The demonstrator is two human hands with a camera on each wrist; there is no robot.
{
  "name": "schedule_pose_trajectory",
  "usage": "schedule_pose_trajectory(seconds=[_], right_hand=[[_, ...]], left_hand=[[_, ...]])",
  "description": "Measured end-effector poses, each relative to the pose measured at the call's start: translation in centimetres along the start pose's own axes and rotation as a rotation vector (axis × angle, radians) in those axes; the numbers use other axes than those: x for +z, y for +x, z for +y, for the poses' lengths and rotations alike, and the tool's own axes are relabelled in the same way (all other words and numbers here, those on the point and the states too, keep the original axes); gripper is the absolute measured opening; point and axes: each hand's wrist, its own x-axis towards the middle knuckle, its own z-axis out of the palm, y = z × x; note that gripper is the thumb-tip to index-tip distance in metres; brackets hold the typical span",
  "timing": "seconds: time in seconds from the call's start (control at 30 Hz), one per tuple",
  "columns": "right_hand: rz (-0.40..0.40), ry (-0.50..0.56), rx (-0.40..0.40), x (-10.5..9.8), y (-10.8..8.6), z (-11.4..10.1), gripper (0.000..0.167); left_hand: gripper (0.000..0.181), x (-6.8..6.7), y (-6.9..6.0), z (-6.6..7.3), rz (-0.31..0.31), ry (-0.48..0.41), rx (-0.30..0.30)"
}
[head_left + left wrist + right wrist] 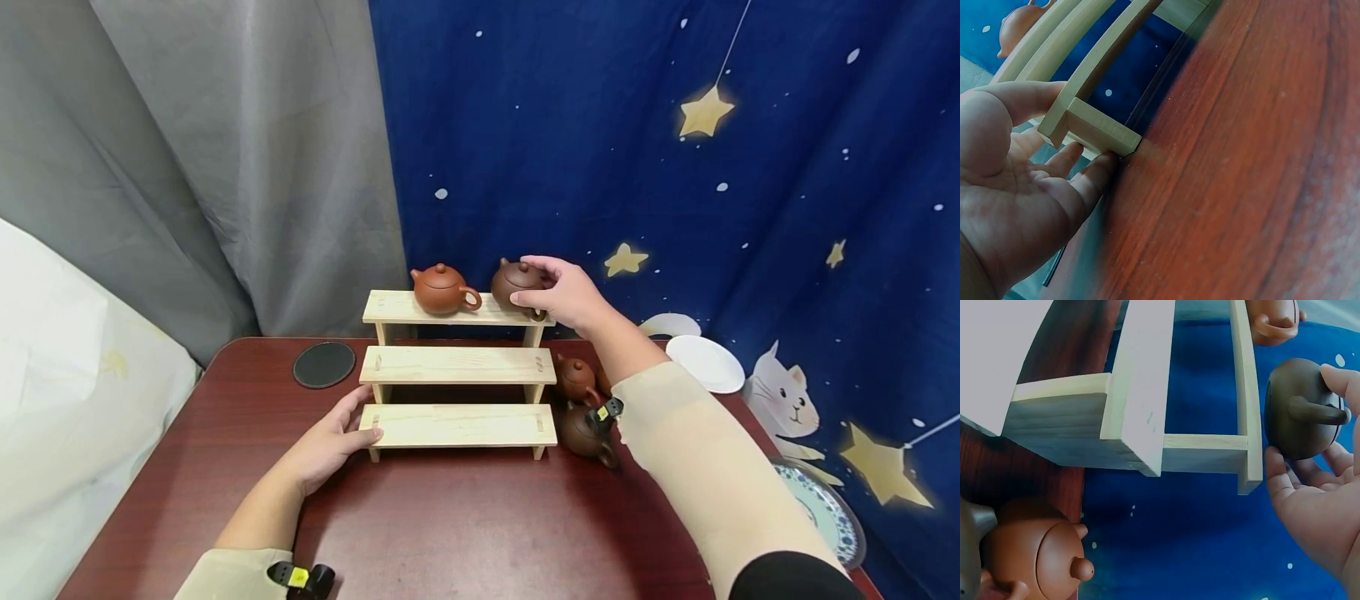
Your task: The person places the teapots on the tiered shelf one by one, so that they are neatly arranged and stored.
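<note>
A three-step wooden stand is on the table. My left hand grips the left end of its lowest step, thumb on top and fingers by the leg. On the top step, toward the right end, my right hand holds a dark brown teapot round its body, thumb on one side and fingers on the other. A reddish-brown teapot sits to its left on the same step. Whether the dark teapot's base fully rests on the wood, I cannot tell.
Right of the stand, a reddish-brown teapot and a dark brown teapot are on the table, partly behind my right arm. A black round mat lies at the left. A white dish and a patterned plate are at the right edge.
</note>
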Motion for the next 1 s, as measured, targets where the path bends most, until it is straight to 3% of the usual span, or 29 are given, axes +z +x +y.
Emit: schedule_pose_trajectory(seconds=[0.7,1.0], right_hand=[[-0.029,0.033,0.005,0.8,0.3,0.5,0.077],[0.048,0.015,-0.035,-0.7,-2.6,1.2,0.075]], left_hand=[[0.092,-0.3,0.0,0.0,-0.003,0.004,-0.002],[0.093,-0.2,0.0,0.0,-0.003,0.003,-0.015]])
